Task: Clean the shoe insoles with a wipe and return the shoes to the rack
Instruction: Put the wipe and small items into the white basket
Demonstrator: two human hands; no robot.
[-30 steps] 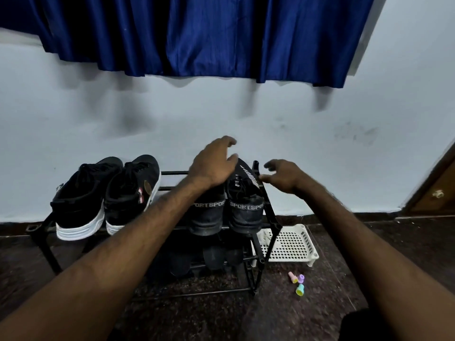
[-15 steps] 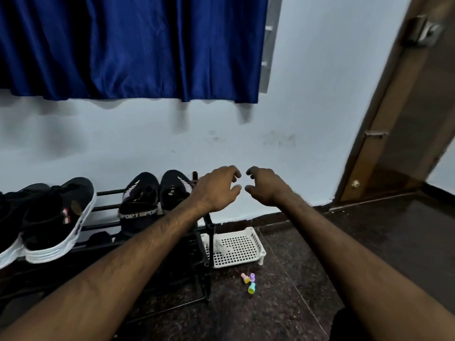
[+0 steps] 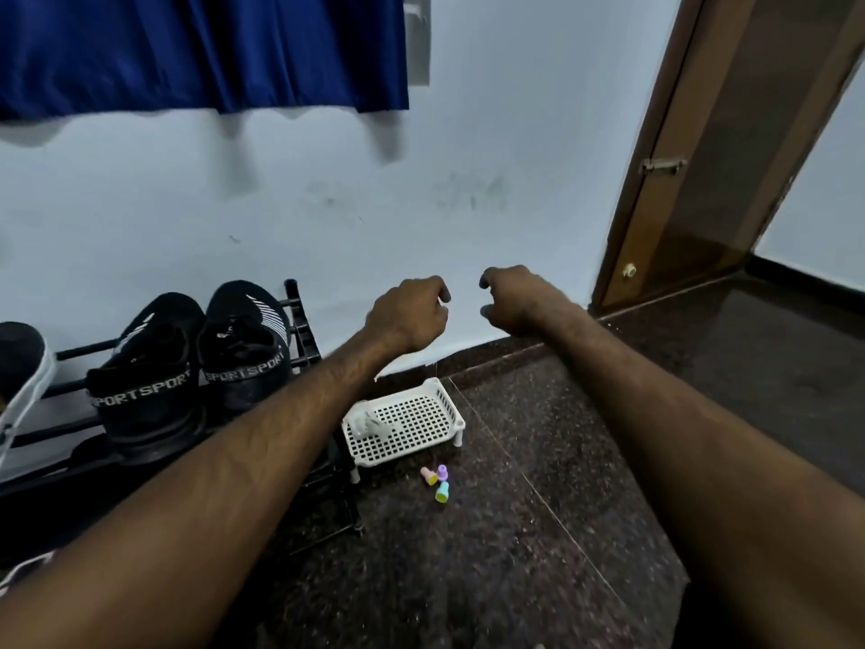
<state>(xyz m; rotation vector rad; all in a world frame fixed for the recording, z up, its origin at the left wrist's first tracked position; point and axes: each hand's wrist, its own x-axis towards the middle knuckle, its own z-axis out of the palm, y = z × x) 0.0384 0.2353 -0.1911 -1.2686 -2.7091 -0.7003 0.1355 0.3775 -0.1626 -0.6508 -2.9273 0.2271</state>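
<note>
Reaching out side by side in front of the pale wall (image 3: 281, 203), the person's left hand (image 3: 409, 311) and right hand (image 3: 515, 299) hang in the air close together but apart. Each hand has its fingers loosely curled inward, and neither holds or touches anything. To the left, the pair of black shoes (image 3: 196, 363) with "SPORT" lettering across the heels sits on the top tier of the black shoe rack (image 3: 299, 316), heels toward the camera and toes toward the wall. Another shoe with a white sole (image 3: 23, 367) shows at the left edge, on the same tier. Just right of the rack's end, a white perforated tray (image 3: 421, 414) stands on the dark speckled floor (image 3: 515, 531); a small crumpled, pale thing (image 3: 370, 421) lies in its left corner, too unclear to name. Three small pastel pieces (image 3: 437, 482) lie on the floor just in front of the tray. A blue curtain (image 3: 201, 49) hangs above, and a brown door (image 3: 702, 156) stands at the right.
</note>
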